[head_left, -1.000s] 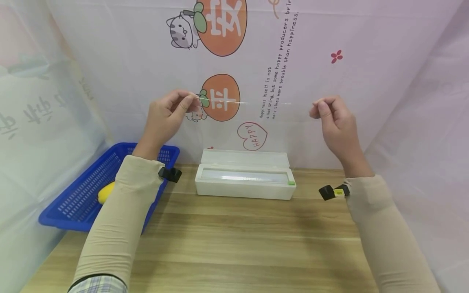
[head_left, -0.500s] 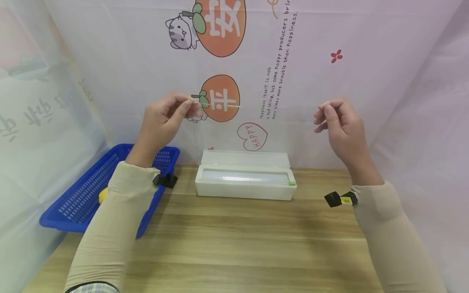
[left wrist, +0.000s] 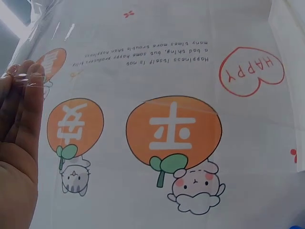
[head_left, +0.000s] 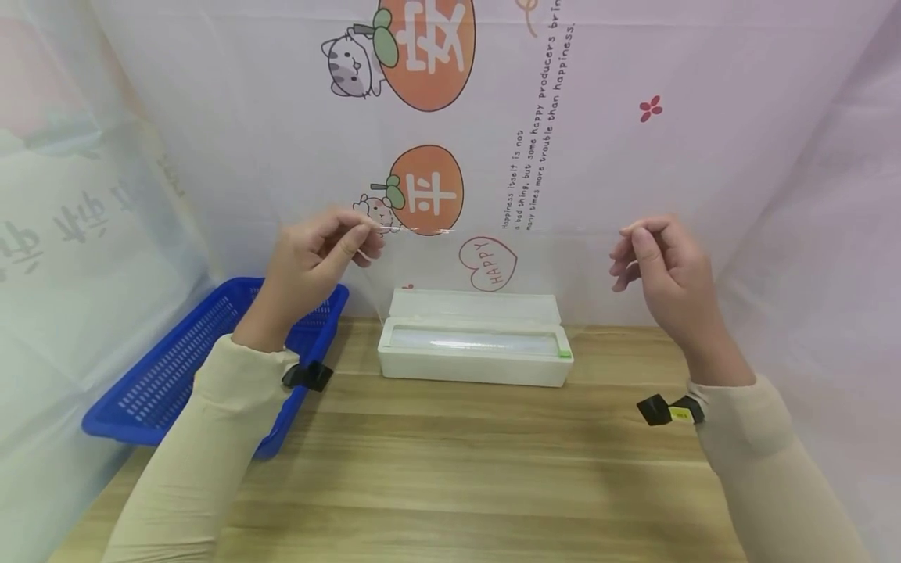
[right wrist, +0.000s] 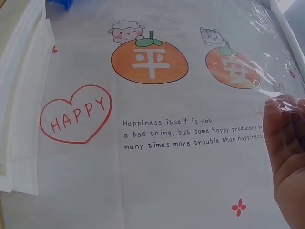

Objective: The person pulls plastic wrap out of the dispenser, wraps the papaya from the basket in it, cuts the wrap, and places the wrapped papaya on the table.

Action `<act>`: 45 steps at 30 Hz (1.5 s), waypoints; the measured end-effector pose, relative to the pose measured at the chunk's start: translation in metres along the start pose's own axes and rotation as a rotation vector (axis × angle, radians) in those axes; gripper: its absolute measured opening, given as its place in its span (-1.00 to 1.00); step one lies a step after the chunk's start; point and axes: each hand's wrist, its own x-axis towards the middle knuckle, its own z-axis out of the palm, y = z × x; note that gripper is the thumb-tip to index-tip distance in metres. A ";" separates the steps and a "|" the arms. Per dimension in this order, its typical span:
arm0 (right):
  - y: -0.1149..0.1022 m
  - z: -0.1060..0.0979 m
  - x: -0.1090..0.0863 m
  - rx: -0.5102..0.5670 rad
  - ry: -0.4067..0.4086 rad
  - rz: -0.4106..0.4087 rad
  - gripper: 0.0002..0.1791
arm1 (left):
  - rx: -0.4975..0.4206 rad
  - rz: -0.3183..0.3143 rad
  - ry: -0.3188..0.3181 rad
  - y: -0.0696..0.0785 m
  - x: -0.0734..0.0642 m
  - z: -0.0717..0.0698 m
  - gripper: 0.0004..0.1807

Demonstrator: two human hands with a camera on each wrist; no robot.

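Note:
A clear sheet of plastic wrap [head_left: 450,231] is stretched between my two hands, its upper edge showing as a thin bright line. My left hand [head_left: 320,258] pinches one corner between thumb and fingers; in the left wrist view the film [left wrist: 28,78] crosses the fingertips. My right hand [head_left: 665,262] pinches the opposite corner, and the wrinkled film [right wrist: 267,71] glints beside it in the right wrist view. Below and behind the hands stands a white wrap dispenser box [head_left: 472,371] with its lid raised and a roll of film inside. The sheet's lower edge is hard to see.
At the left a blue perforated basket [head_left: 169,383] stands partly behind my left forearm. A wooden tabletop [head_left: 479,469] lies beneath, and a printed white curtain [head_left: 584,141] hangs at the back and sides. A green slider [head_left: 565,353] sits at the box's right end.
Both hands have come down and toward me, spreading slightly apart, with the plastic wrap still held between them. The yellow thing in the basket is now hidden by my left arm. The box stays put.

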 end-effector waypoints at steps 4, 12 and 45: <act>-0.002 -0.002 -0.010 0.059 -0.025 0.021 -0.81 | -0.044 -0.018 -0.034 0.002 -0.008 0.004 -0.80; -0.004 -0.001 -0.030 0.131 -0.091 0.024 -0.82 | -0.098 -0.078 -0.097 0.011 -0.024 0.008 -0.74; 0.016 -0.003 -0.122 0.046 -0.643 0.297 -0.74 | -0.168 -0.260 -0.646 -0.001 -0.114 0.028 -0.79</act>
